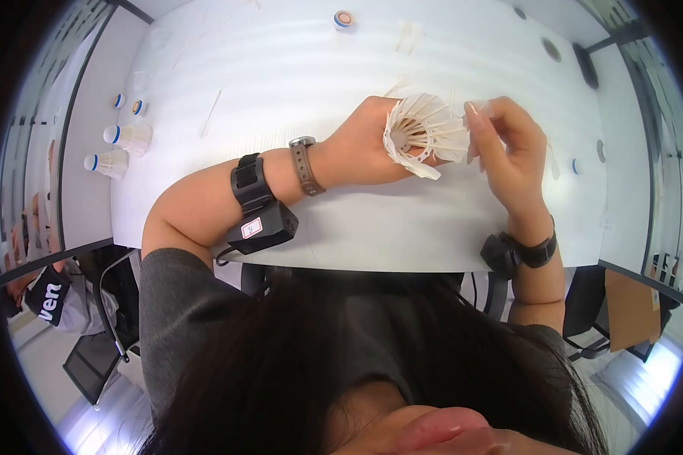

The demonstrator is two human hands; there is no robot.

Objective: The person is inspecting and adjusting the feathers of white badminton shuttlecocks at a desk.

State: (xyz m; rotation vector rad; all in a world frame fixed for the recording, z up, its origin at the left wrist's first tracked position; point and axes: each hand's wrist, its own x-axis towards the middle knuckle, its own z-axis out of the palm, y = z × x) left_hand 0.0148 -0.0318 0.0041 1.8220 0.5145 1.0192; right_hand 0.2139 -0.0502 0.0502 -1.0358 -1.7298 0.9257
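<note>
My left hand (364, 148) grips a white feather shuttlecock (425, 133) over the white table (281, 68), its feather skirt fanned open toward the camera. My right hand (512, 148) is raised beside it, fingertips pinching the outer edge of the feathers at the right. I cannot tell whether a loose feather sits between those fingers. Both wrists carry black strapped devices, and a watch is on the left wrist.
Two finished shuttlecocks (125, 148) lie at the table's left edge, with two small cork bases (129, 104) behind them. Another cork base (343, 19) stands at the far edge. Loose feathers (210, 114) are scattered on the table. A person sits at far left.
</note>
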